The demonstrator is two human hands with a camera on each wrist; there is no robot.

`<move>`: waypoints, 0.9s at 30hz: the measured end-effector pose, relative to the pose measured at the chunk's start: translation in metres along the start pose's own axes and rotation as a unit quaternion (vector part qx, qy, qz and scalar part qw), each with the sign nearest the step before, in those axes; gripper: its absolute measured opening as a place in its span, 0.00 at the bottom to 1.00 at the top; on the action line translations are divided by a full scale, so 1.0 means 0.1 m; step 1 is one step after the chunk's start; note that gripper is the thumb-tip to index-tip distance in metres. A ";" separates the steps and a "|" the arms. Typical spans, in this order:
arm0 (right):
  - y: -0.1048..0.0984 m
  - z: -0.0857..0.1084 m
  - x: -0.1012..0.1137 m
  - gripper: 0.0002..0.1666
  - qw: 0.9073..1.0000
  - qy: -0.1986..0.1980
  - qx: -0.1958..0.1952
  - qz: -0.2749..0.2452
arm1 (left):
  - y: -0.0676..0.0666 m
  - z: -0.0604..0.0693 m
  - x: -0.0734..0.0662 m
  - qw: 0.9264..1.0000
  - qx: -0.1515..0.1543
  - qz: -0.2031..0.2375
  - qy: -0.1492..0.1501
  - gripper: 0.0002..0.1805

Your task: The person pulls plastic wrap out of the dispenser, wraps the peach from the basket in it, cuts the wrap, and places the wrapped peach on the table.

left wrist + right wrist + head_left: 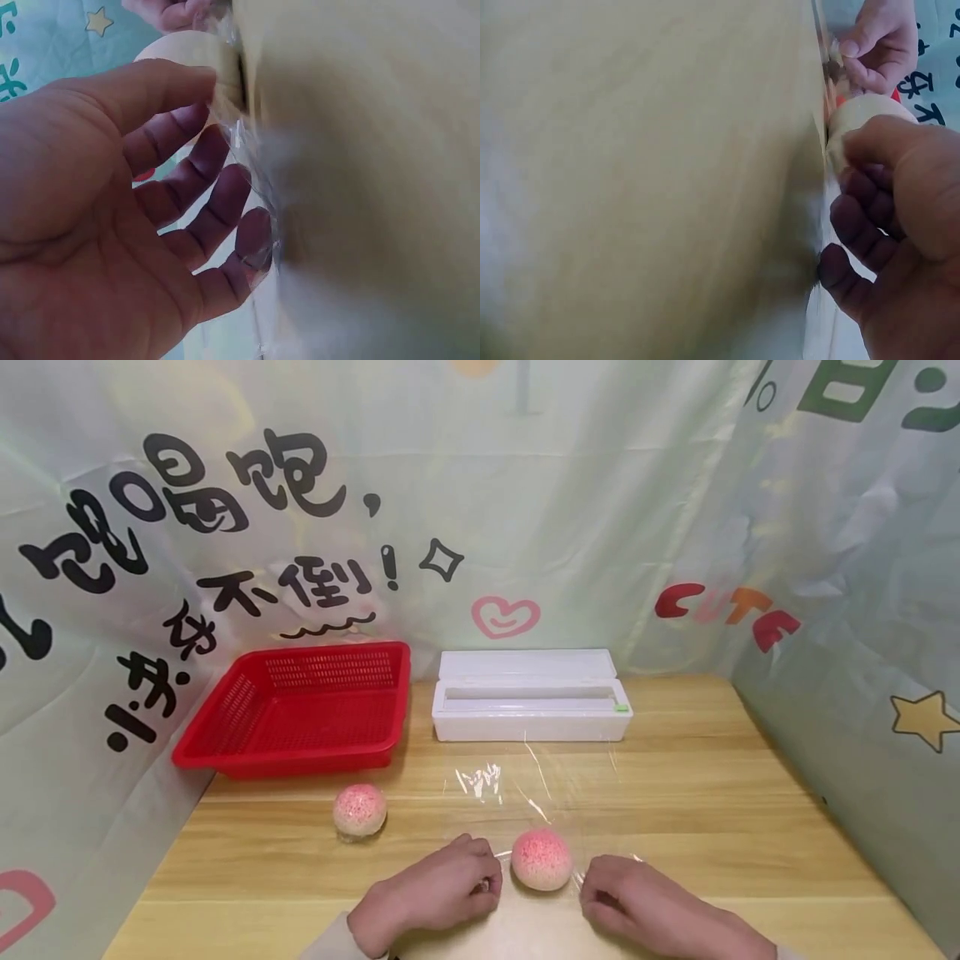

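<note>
A round, peach-like piece, speckled pink on top and cream below, sits on a sheet of clear plastic wrap spread over the table. To its left, my left hand pinches the near edge of the wrap between thumb and index finger; in the left wrist view the film runs along the curled fingertips. My right hand is on the other side, its thumb and forefinger pinching the wrap close to the piece. A second pink piece stands farther left, with film bunched under it.
A white wrap dispenser box with its lid raised stands at the back middle. Left of it is a red plastic basket with perforated walls. Printed cloth hangs behind and beside the wooden table.
</note>
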State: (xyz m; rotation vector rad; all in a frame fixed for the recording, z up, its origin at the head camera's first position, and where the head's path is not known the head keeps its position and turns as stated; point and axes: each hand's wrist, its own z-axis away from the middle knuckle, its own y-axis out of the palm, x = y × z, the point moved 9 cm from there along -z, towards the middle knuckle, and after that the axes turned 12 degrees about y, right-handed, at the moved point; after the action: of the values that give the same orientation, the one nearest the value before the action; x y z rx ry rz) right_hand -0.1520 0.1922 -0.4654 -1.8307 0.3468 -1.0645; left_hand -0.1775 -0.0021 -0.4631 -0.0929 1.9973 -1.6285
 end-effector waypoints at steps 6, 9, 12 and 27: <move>-0.02 -0.04 -0.10 0.15 0.997 0.048 0.013 -0.054 | -0.08 0.01 0.04 0.999 -0.021 0.016 -0.039 0.06; -0.04 -0.04 -0.12 0.16 0.996 0.054 0.011 -0.064 | -0.10 -0.07 -0.02 0.998 -0.039 -0.001 -0.054 0.16; -0.04 -0.04 -0.15 0.16 0.995 0.061 0.015 -0.079 | -0.11 -0.23 -0.18 0.995 -0.059 -0.067 -0.033 0.38; -0.15 -0.17 -0.22 0.10 0.985 0.087 0.044 -0.146 | -0.12 -0.51 -0.16 0.994 -0.074 -0.074 -0.004 0.37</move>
State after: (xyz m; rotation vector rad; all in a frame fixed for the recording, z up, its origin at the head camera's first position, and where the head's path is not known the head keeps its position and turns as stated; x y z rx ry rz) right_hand -0.1810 0.2035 -0.4618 -1.7489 0.1323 -1.4238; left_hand -0.1907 0.0454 -0.4402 -0.3102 2.1474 -1.5621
